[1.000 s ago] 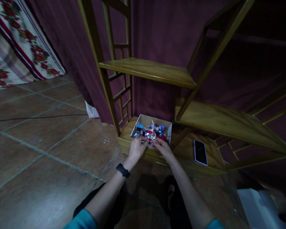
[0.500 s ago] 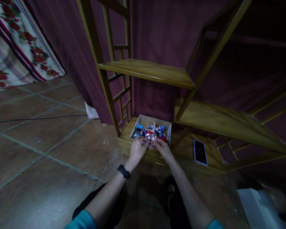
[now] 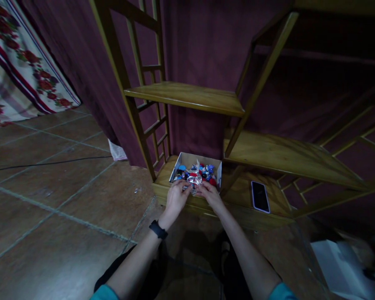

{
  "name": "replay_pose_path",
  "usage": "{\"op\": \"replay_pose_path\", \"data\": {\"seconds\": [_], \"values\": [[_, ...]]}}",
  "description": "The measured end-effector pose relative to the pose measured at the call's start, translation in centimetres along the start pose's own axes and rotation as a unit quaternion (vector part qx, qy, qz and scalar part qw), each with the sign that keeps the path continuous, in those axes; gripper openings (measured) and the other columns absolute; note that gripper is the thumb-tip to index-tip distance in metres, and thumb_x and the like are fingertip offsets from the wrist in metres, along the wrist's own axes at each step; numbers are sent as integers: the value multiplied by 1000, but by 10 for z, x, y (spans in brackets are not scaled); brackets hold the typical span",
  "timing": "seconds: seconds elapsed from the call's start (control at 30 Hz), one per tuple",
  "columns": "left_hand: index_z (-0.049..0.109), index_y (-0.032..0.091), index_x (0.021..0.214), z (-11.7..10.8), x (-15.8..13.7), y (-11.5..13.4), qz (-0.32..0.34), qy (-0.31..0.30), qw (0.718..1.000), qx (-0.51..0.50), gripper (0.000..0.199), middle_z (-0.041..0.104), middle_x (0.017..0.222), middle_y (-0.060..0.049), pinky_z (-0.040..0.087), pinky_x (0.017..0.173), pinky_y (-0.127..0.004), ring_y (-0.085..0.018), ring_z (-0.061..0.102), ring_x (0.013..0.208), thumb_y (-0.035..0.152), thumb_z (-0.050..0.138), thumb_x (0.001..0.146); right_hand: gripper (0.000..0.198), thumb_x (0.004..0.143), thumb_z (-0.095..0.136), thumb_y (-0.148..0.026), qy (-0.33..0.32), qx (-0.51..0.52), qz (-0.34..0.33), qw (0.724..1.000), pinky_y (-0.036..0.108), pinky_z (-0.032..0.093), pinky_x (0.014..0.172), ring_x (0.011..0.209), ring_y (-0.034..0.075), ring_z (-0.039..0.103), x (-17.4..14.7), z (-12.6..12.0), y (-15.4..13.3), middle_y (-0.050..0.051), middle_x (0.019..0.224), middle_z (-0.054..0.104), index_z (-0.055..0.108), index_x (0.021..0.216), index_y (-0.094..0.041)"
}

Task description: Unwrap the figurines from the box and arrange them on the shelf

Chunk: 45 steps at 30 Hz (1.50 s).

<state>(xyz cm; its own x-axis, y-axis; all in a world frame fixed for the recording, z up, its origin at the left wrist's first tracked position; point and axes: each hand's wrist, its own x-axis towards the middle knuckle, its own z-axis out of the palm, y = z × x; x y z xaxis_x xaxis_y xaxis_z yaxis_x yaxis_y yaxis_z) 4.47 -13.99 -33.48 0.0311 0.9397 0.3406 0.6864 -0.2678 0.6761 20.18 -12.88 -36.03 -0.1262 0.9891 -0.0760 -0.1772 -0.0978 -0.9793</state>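
Note:
Both hands meet at the front edge of an open cardboard box [image 3: 218, 168] on the low wooden shelf. My left hand [image 3: 178, 193], a dark band at its wrist, is closed with fingertips on the left side of a shiny clear plastic wrapper [image 3: 194, 179]. From the other side my right hand [image 3: 208, 192] pinches the same wrapper. Something red shows in or behind the plastic; its kind is too small to tell. Several small colourful figures [image 3: 210, 168], blue, black, red and purple, lie in the box behind the fingers.
A phone [image 3: 260, 196] lies on the low shelf at right. A wooden shelf board [image 3: 187, 96] juts out above the box, between slanted posts. A black cable [image 3: 50, 163] crosses the tiled floor at left. A white box-like thing [image 3: 337, 264] stands at lower right.
The view has shifted slightly, so the shelf and box sit a little further left. Both hands stay at the wrapper over the box, with only small finger movement.

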Motion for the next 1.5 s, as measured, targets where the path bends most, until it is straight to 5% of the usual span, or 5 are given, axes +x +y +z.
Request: {"op": "replay_pose_path", "data": {"seconds": [0.5,0.87,1.17,1.5], "values": [[64,20,91,-14,-22,28,42,-14,994,103,21,61,103,-8,43,78,-28,-20,56,93,34,49,84,33,68,62,-44,37,12,-23,999,36,53,76,82,20,64,-23,7,-2,3,89,68,63,91,-21],[65,21,91,-28,-66,45,41,-38,995,76,20,61,101,-7,43,81,-28,-18,57,94,33,50,84,40,68,64,-47,35,20,-22,999,36,54,75,78,18,64,-80,7,-4,5,88,67,63,97,-19],[64,20,94,-29,-104,46,108,-80,991,27,23,59,100,-7,44,83,-29,-17,55,95,31,46,86,34,69,64,-40,17,30,-22,999,36,48,88,89,18,63,-122,-1,1,5,95,67,65,96,-19],[60,19,97,-14,-114,44,139,-103,978,112,25,55,104,-8,44,84,-28,-17,53,98,29,40,89,30,59,73,-33,71,107,21,992,36,46,89,85,16,63,-122,-3,13,4,89,68,67,85,-18]]}}
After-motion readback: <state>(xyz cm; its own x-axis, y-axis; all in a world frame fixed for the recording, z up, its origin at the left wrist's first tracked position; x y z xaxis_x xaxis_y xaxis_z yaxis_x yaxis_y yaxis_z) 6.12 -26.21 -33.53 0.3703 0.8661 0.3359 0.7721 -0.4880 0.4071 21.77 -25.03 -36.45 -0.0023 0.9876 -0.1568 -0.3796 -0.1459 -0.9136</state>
